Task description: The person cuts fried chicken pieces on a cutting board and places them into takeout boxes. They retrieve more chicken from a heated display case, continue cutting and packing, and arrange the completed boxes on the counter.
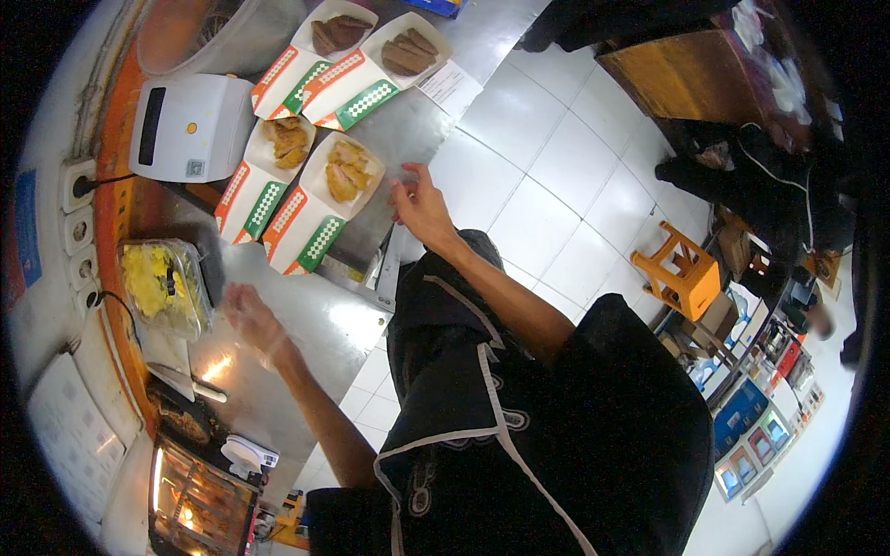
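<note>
My left hand (254,321), blurred and seemingly in a clear plastic glove, is over the steel counter (306,306) beside a clear plastic tub (169,285) of yellow food. Its fingers are too smeared to read. My right hand (420,203) hovers at the counter's edge, fingers parted and slightly bent, nothing visible in them. Just left of it sits an open paper box (304,229) holding golden fried pieces (348,170). Another box (250,201) with similar fried pieces (288,142) adjoins it. Above are two boxes, one (351,87) with dark brown slices (409,52).
A white printer-like device (193,128) stands by the wall, below a large clear container (208,35). A printed slip (450,87) overhangs the counter edge. A knife (186,382) lies near a lit food warmer (201,497). An orange stool (678,271) is behind, on white floor tiles (535,208).
</note>
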The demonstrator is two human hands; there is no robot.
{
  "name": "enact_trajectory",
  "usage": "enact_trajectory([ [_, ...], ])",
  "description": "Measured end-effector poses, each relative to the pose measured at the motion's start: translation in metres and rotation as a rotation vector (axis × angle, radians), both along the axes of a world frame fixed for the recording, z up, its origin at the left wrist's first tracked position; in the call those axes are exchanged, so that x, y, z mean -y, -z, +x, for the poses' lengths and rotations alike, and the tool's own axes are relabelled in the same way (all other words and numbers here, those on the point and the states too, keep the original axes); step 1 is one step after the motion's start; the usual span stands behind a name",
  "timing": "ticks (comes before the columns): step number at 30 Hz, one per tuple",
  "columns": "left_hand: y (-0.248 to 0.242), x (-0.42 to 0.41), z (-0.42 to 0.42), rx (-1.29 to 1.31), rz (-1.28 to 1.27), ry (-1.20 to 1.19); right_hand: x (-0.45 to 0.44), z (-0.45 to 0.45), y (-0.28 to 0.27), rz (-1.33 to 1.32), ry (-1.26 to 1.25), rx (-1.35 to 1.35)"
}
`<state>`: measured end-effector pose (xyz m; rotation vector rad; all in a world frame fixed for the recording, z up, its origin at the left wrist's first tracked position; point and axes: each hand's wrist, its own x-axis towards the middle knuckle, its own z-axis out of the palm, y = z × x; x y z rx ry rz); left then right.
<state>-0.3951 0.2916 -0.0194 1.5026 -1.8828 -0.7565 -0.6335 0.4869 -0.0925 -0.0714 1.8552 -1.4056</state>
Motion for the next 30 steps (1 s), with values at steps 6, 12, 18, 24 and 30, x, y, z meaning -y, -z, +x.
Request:
enact_trajectory([
  [6, 0.032, 0.093, -0.019, 0.708, 0.222, 0.010, 0.046, -0.003, 0.020, -0.036, 0.048, 0.008],
  [12, 0.016, 0.112, -0.056, 0.449, 0.378, 0.005, 0.050, -0.005, 0.033, -0.097, 0.051, -0.039],
  [18, 0.029, 0.112, -0.065, 0.103, 0.502, 0.000, 0.032, -0.012, 0.022, -0.076, 0.047, -0.046],
  [24, 0.038, 0.101, -0.079, -0.074, 0.553, -0.002, 0.023, -0.024, 0.025, -0.127, -0.036, 0.096],
  [30, 0.040, 0.086, -0.110, -0.267, 0.613, -0.087, 0.035, -0.034, 0.034, -0.212, -0.045, 0.158],
])
